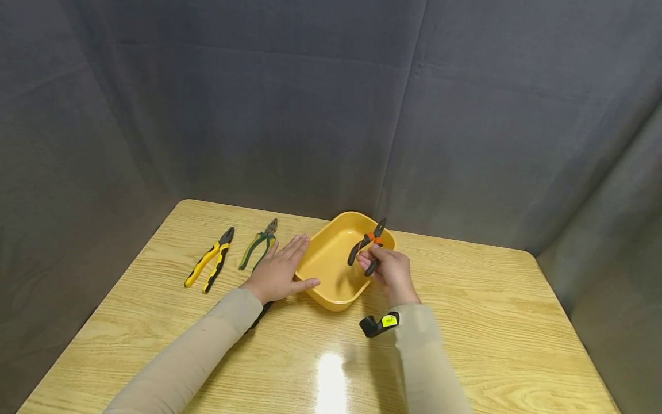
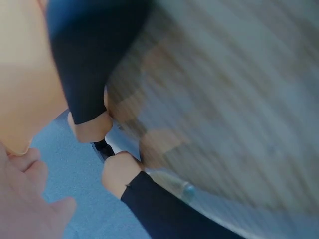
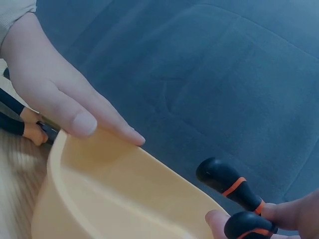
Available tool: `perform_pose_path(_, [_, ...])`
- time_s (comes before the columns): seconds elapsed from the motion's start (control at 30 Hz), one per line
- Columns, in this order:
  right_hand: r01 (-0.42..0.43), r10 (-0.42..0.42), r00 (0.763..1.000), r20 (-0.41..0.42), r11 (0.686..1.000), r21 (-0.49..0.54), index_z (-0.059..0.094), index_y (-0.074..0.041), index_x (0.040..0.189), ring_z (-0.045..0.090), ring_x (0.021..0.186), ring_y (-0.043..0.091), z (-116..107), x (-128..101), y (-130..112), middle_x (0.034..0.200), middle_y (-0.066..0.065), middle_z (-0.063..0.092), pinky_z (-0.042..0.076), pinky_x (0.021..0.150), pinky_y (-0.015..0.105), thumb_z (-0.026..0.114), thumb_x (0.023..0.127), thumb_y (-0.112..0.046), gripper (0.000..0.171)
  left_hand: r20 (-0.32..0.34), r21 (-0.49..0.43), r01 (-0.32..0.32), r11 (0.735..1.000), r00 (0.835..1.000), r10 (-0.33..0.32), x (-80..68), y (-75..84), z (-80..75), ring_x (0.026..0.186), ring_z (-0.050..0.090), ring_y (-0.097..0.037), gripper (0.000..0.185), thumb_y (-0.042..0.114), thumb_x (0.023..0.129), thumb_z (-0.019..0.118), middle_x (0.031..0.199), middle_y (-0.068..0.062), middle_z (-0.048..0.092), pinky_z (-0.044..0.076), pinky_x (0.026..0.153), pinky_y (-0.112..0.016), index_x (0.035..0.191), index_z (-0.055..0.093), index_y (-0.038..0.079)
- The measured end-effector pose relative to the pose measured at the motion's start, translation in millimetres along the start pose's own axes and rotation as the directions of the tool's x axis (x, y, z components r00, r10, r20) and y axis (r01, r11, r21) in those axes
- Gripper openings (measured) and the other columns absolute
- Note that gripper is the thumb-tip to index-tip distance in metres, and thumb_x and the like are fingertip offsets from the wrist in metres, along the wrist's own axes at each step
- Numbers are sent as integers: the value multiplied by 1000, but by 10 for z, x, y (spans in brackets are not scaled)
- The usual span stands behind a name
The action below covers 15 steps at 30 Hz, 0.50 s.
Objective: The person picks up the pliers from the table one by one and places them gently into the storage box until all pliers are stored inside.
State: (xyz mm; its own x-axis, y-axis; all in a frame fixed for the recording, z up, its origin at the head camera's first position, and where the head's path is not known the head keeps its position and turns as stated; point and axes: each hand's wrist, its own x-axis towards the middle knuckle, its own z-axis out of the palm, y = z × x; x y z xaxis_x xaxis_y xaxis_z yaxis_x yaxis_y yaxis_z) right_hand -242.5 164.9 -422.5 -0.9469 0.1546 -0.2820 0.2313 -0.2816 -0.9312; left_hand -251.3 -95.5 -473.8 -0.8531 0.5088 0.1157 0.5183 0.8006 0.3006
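Head view: the right hand gripped the orange pliers by one handle, fingers curled round it, and held the tool in the air over the near right part of the tub, nose pointing up and away. The other handle stood free, splayed to the left. Right wrist view: two black handle ends with orange bands projected beyond the fingertips, above the tub's rim.

The left hand lay flat and open, fingers straight, palm on the table, with the thumb along the tub's left wall. In the right wrist view its fingers rested against that rim. It held nothing.

Just left of the left hand lay the green pliers, touching or nearly touching the fingertips; which could not be told. Further left, apart from them, lay the yellow pliers. Both lay flat, noses pointing away.

The tub, yellow and rectangular, stood between the two hands on the wooden table. A dark cloth hung behind the table. The left wrist view was too blurred to read.
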Motion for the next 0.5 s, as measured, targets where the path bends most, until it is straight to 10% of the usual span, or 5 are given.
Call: perform_pose_path(0.5, [-18, 19, 1000, -6, 1000, 12, 60, 18, 112, 73, 68, 13, 218, 30, 37, 78, 10, 70, 60, 70, 24, 53, 106, -9, 28, -20, 21, -6, 1000, 1000, 6, 12, -3, 2, 155, 13, -24, 100, 71, 95, 50, 168, -10, 16, 13, 123, -57, 162, 17, 4])
